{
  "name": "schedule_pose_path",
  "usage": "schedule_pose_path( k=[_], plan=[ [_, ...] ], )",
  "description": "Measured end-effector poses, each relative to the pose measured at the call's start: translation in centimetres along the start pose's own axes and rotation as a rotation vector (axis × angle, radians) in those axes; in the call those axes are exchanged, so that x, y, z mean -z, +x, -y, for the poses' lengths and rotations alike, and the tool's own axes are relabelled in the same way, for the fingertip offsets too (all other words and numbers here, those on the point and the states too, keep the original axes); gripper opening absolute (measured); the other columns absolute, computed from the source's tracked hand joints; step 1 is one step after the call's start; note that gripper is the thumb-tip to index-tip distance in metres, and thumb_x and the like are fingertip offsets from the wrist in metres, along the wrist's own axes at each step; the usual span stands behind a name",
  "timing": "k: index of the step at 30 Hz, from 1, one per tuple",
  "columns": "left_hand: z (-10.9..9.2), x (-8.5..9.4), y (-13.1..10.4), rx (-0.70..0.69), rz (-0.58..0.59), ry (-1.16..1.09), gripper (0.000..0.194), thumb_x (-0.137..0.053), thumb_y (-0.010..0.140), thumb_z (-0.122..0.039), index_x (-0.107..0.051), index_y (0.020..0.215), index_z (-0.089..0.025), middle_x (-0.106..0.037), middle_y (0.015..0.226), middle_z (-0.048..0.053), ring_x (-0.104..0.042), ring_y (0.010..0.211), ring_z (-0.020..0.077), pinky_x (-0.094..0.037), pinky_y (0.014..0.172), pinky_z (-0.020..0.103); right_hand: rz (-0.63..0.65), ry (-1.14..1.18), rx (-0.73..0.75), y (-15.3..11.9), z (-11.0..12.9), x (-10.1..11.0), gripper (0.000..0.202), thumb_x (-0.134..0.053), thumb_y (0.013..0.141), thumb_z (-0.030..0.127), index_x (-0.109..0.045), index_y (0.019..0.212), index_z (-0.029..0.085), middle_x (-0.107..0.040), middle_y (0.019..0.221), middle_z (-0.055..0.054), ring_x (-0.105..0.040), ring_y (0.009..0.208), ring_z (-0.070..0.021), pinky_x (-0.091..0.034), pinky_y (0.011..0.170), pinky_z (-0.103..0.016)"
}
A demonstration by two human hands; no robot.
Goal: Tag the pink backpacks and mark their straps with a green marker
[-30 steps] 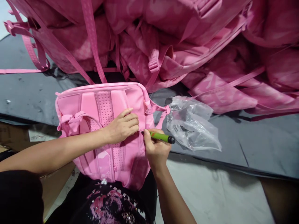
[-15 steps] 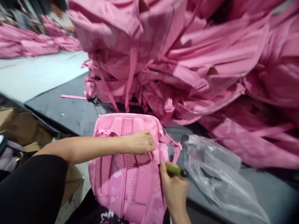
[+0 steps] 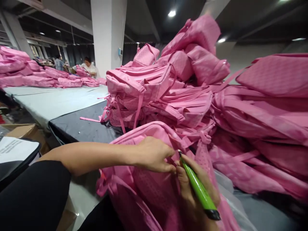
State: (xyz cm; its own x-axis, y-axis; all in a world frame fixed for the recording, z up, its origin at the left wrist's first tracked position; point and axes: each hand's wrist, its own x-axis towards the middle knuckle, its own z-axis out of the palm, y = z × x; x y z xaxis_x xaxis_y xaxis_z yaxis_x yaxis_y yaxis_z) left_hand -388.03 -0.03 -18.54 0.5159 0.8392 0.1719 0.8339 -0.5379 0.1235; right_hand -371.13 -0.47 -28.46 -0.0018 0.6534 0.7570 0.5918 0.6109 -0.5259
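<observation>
In front of me a pink backpack (image 3: 120, 183) leans over the table edge and my lap, tilted, with loose straps at its sides. My left hand (image 3: 156, 155) reaches across it, fingers closed in a pinch on the backpack's fabric near its right side. My right hand (image 3: 194, 183) is wrapped around a green pen-like tool with black ends (image 3: 198, 184). The tool's narrow tip points up and left, close to my left fingertips. Whether that tip touches the fabric I cannot tell. The lower part of the backpack is in shadow.
Stacked pink backpacks (image 3: 154, 80) rise behind and to the right on the dark table (image 3: 74, 126). A clear plastic bag (image 3: 231, 195) lies at the right. Cardboard (image 3: 36, 131) and a white paper sheet (image 3: 14, 149) are at left. A person (image 3: 90, 67) is far back.
The view has tilted up. The backpack has been turned, so its padded back panel no longer faces me. My right hand with the green tool has come up against my left hand.
</observation>
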Motion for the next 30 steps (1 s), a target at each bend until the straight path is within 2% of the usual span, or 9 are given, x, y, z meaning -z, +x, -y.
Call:
schedule_pose_path(
  k=[3,5,8,11,14,17,21,27,30],
  plan=[
    [1.4,-4.1,-0.6,-0.033,0.099,-0.107,0.028,-0.060,0.088,-0.045,-0.071,0.081,-0.019,-0.071,0.072,0.001,-0.063,0.058,0.0159,-0.037,0.048,0.027,0.129,0.081,0.053,-2.1,-2.1,-0.2,0.033,-0.057,0.093,0.045,-0.069,0.114,0.022,-0.073,0.106,-0.009,-0.071,0.092,-0.0244,-0.058,0.082,-0.037],
    [3.0,-7.7,-0.6,-0.128,0.142,-0.167,0.017,-0.062,0.088,-0.031,-0.071,0.080,-0.020,-0.071,0.073,-0.002,-0.062,0.060,0.0119,-0.042,0.055,0.023,0.225,0.139,0.077,-4.4,-4.3,-1.1,0.026,-0.056,0.094,0.034,-0.069,0.112,0.020,-0.074,0.103,-0.009,-0.072,0.091,-0.0231,-0.059,0.082,-0.036],
    [4.8,-11.0,0.0,-0.184,-0.054,-0.105,0.015,-0.057,0.089,-0.015,-0.071,0.093,-0.018,-0.073,0.100,0.006,-0.065,0.092,0.0177,-0.047,0.082,0.028,0.263,0.120,0.078,-6.6,-6.4,-2.0,0.026,-0.057,0.093,0.025,-0.066,0.116,0.019,-0.073,0.108,-0.010,-0.071,0.096,-0.0223,-0.059,0.084,-0.037],
    [5.3,-11.7,1.8,-0.190,-0.200,-0.006,0.053,-0.067,0.084,-0.027,-0.053,0.135,-0.019,-0.053,0.140,0.015,-0.048,0.126,0.0288,-0.036,0.103,0.044,0.267,0.080,0.101,-6.7,-6.7,-2.2,0.028,-0.057,0.093,0.021,-0.064,0.120,0.019,-0.072,0.111,-0.010,-0.069,0.100,-0.0225,-0.057,0.088,-0.038],
    [5.3,-12.3,4.4,-0.156,0.001,0.075,0.094,-0.080,0.072,-0.039,-0.033,0.150,-0.017,-0.051,0.140,0.017,-0.048,0.124,0.0322,-0.037,0.098,0.044,0.289,0.092,0.098,-6.6,-5.8,-2.2,0.027,-0.056,0.092,0.017,-0.062,0.119,0.020,-0.072,0.105,-0.009,-0.069,0.096,-0.0218,-0.056,0.085,-0.038],
    [5.6,-14.0,6.4,-0.111,0.121,0.124,0.096,-0.082,0.069,-0.043,-0.036,0.147,-0.014,-0.059,0.127,0.014,-0.053,0.111,0.0308,-0.039,0.089,0.039,0.360,0.143,0.067,-7.4,-5.1,-1.7,0.025,-0.056,0.090,0.013,-0.061,0.113,0.021,-0.070,0.095,-0.007,-0.066,0.086,-0.0204,-0.053,0.079,-0.037],
    [6.0,-15.5,7.3,-0.159,0.107,0.129,0.098,-0.081,0.071,-0.044,-0.031,0.150,-0.014,-0.059,0.127,0.013,-0.053,0.111,0.0293,-0.038,0.090,0.037,0.507,0.189,0.083,-7.3,-5.9,-0.5,0.027,-0.060,0.089,0.014,-0.060,0.115,0.020,-0.068,0.093,-0.006,-0.064,0.083,-0.0199,-0.053,0.076,-0.036],
    [5.2,-15.5,6.7,-0.166,0.117,0.249,0.123,-0.079,0.068,-0.051,-0.001,0.157,-0.017,-0.024,0.158,0.021,-0.025,0.143,0.0363,-0.018,0.113,0.054,0.476,0.138,-0.297,-5.6,-8.4,-1.0,0.029,-0.052,0.095,0.034,-0.057,0.120,0.021,-0.073,0.096,-0.004,-0.070,0.083,-0.0192,-0.056,0.072,-0.031],
    [4.9,-16.2,6.8,-0.151,0.163,0.337,0.124,-0.080,0.068,-0.051,0.000,0.158,-0.019,-0.017,0.161,0.021,-0.019,0.146,0.0376,-0.014,0.115,0.058,0.520,0.083,-0.325,-5.7,-9.0,-1.6,0.023,-0.057,0.090,0.034,-0.060,0.110,0.022,-0.072,0.088,-0.003,-0.070,0.078,-0.0190,-0.056,0.072,-0.032]
  ],
)
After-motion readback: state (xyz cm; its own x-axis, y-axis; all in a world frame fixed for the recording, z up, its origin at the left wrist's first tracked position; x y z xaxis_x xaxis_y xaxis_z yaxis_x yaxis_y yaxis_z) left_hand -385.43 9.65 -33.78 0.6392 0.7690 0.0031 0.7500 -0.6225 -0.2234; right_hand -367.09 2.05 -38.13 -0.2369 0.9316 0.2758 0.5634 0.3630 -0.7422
